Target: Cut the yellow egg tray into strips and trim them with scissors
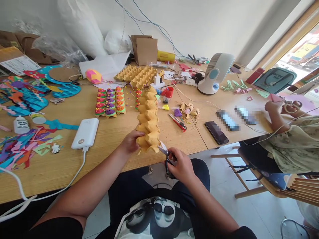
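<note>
My left hand [131, 142] grips the near left edge of a long yellow strip of egg carton [149, 114], held above the table's front edge. In my right hand [181, 165] is a pair of black-handled scissors [167, 160]. Their blades touch the strip's lower right corner. Behind it stand painted egg-carton pieces [110, 103] in red, purple and orange, partly hidden by the strip on the right. Uncut yellow egg cartons [136, 75] lie farther back. Torn carton scraps [189, 111] and a red utility knife [177, 122] rest to the right.
A white power bank [85, 133] with a cable lies left, near colourful paper scraps [22, 146] and a glue bottle [21, 124]. To the right are a white fan [215, 73] and a dark phone [216, 132]. A co-worker's hands [276, 108] hold scissors and pink paper at far right.
</note>
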Demonstrator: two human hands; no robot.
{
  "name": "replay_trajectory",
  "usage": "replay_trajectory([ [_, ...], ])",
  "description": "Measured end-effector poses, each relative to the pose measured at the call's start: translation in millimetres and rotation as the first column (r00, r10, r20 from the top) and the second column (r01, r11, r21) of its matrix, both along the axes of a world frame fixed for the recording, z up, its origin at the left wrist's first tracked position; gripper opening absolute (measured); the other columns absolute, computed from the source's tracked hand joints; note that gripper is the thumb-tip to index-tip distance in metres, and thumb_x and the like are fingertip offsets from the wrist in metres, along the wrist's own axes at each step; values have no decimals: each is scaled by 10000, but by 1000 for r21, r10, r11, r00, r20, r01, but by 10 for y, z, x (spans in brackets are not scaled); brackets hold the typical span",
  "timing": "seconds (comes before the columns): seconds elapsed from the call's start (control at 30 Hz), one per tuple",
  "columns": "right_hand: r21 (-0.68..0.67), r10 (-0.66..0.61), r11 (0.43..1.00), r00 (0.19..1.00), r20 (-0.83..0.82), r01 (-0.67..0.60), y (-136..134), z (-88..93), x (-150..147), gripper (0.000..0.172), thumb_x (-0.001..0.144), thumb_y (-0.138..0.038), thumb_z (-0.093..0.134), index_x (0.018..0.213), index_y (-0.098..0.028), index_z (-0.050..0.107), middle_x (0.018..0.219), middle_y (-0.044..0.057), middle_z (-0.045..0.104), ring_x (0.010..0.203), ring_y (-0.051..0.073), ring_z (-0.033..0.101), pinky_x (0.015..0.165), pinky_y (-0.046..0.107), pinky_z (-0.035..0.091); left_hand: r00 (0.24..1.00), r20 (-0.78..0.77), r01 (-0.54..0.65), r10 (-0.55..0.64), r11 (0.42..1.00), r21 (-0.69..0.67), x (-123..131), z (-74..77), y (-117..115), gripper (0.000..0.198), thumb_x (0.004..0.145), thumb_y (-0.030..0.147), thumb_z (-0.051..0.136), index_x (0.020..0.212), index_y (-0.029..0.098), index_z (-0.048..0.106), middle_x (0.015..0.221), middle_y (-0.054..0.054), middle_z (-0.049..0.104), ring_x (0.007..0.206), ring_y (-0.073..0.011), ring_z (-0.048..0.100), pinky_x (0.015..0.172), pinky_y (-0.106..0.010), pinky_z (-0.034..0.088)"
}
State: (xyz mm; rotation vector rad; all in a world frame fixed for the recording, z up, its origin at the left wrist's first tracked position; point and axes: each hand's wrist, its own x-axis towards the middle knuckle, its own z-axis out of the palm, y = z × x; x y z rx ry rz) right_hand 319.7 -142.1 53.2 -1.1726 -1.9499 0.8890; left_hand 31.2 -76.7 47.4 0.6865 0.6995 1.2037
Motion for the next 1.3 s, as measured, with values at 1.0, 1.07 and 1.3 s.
replay_trajectory([
  [1.0, 170, 21, 983, 969, 245, -64, 42, 10, 37, 260, 1081, -384, 821, 1308, -274, 762, 857, 3, 792, 763, 210, 744, 715, 278, 479, 996, 73, 47, -46, 999, -20, 20, 81, -40, 597, 740, 257, 935, 1311, 215, 766, 1035, -55, 850, 891, -283, 820, 831, -396, 655],
  [1.07, 185, 13, 981, 967, 256, -62, 56, 27, 34, 256, 1093, -393, 807, 1314, -271, 766, 843, 3, 783, 755, 210, 738, 707, 277, 472, 997, 66, 49, -48, 999, -21, 26, 84, -38, 534, 732, 275, 950, 1233, 203, 781, 1011, -61, 844, 897, -292, 814, 827, -404, 652],
  [1.3, 240, -3, 968, 951, 310, -75, 96, 77, 50, 214, 1108, -341, 767, 1304, -256, 775, 837, 16, 789, 741, 214, 728, 690, 283, 440, 999, 41, -13, 13, 1000, -9, 54, 123, -33, 558, 704, 268, 955, 1231, 216, 779, 1013, -54, 846, 887, -283, 813, 811, -393, 659],
])
